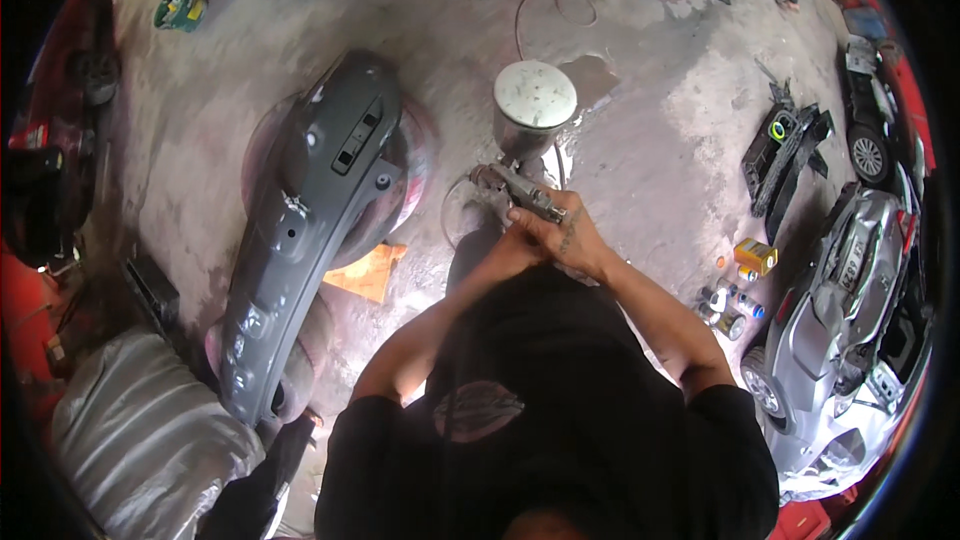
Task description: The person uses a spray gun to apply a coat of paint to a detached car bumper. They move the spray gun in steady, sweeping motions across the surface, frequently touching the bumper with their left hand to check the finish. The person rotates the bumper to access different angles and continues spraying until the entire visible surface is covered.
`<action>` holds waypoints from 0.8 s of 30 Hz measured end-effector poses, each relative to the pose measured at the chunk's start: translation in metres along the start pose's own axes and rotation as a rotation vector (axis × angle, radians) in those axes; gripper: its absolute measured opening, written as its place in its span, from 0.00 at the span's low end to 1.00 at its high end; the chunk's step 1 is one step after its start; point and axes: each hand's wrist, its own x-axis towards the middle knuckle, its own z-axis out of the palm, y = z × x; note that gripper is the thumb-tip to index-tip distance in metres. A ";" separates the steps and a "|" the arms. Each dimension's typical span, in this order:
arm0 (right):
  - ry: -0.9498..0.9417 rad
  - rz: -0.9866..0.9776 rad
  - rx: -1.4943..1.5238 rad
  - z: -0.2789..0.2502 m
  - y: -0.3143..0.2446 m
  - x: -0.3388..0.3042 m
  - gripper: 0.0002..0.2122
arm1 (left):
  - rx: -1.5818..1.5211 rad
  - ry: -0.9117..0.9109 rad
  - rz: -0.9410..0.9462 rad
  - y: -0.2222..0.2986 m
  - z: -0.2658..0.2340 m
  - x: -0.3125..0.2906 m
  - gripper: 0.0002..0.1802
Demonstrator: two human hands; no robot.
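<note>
In front of my body my right hand [566, 232] is wrapped round the handle of a metal spray gun [522, 190]. A round cup with a pale, speckled lid [536, 95] sits on the gun, on its far side. Close below the right hand is my left hand [512, 254], closed against the gun's lower end; its fingertips are hidden, so what it grips cannot be made out. To the left lies a long dark grey car bumper [300, 210], glossy in places, resting on round supports and apart from both hands.
A thin hose [520, 25] loops over the concrete floor ahead. Cans [755, 256] and bottles stand at right, near black car parts [785, 155] and a damaged silver car [815, 340]. Orange cardboard [368, 273] lies by the bumper. A silver cover [140, 430] fills the lower left.
</note>
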 end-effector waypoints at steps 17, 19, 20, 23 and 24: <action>0.084 -0.096 -0.028 0.012 0.014 0.006 0.16 | -0.101 0.112 -0.016 0.002 0.004 -0.012 0.17; 0.096 -0.071 -0.077 0.012 0.026 0.007 0.17 | -0.103 0.100 -0.039 -0.006 0.002 -0.011 0.18; 0.102 -0.060 -0.102 0.013 0.031 0.007 0.17 | -0.103 0.100 -0.040 -0.005 0.002 -0.011 0.18; 0.101 -0.047 -0.089 0.015 0.035 0.006 0.18 | -0.025 0.119 0.027 -0.008 0.002 -0.012 0.22; 0.088 -0.046 -0.104 0.015 0.036 0.006 0.18 | 0.051 0.119 0.057 -0.012 0.002 -0.010 0.23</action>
